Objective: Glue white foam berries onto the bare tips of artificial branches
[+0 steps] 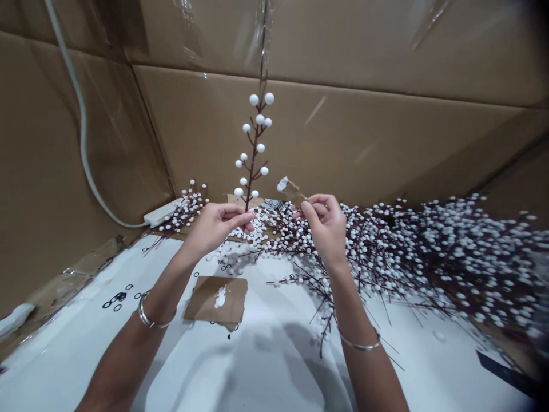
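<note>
My left hand (223, 225) pinches the lower stem of an artificial berry branch (253, 154), which stands upright with white balls on brown twigs. In my right hand (323, 223) is a torn cardboard strip (295, 193), its raised tip covered with a white paste (282, 183). The strip is to the right of the branch and apart from it. Below my hands lies a flat cardboard piece (201, 300) with a smear of the same white paste (220, 296) on it.
A large heap of white-berry branches (407, 252) spreads along the back and right. Small black rings (120, 297) lie scattered at left. A white power strip (163, 213) with a cable (81, 114) sits by the back left corner. Cardboard walls (343, 137) enclose the white surface (206, 366).
</note>
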Tool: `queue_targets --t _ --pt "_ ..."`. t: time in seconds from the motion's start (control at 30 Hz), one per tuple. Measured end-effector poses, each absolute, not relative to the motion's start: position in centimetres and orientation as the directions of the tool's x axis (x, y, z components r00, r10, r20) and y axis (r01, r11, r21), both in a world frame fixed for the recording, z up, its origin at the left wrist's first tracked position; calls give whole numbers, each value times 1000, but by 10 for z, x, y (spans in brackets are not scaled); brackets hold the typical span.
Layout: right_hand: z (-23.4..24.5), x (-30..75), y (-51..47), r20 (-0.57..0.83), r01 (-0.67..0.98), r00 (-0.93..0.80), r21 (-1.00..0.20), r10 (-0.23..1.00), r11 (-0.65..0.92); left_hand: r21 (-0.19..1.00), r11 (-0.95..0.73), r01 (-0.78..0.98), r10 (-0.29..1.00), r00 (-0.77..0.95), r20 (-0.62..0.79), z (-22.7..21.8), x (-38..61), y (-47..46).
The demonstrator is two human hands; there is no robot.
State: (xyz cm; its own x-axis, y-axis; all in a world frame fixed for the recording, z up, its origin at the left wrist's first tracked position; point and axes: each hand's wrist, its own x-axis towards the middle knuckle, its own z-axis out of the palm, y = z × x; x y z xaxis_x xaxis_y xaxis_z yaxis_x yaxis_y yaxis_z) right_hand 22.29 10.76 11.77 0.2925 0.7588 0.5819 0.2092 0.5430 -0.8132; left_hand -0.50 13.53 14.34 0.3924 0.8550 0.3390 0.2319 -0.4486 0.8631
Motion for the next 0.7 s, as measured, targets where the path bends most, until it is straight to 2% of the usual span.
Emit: queue_targets --t 0.1,0.23,0.37,0.7 --pt "124 208 94 706 411 355 -707 613 576 879 -425 218 854 418 309 141 1 133" --pt "124 201 87 784 562 347 -613 514 556 883 -429 193 833 462 304 138 5 130" --pt "123 203 88 816 607 339 -570 469 554 886 -425 183 826 479 297 136 7 131" --pt "121 203 89 831 628 310 -543 462 557 892 -414 180 826 486 285 134 8 131"
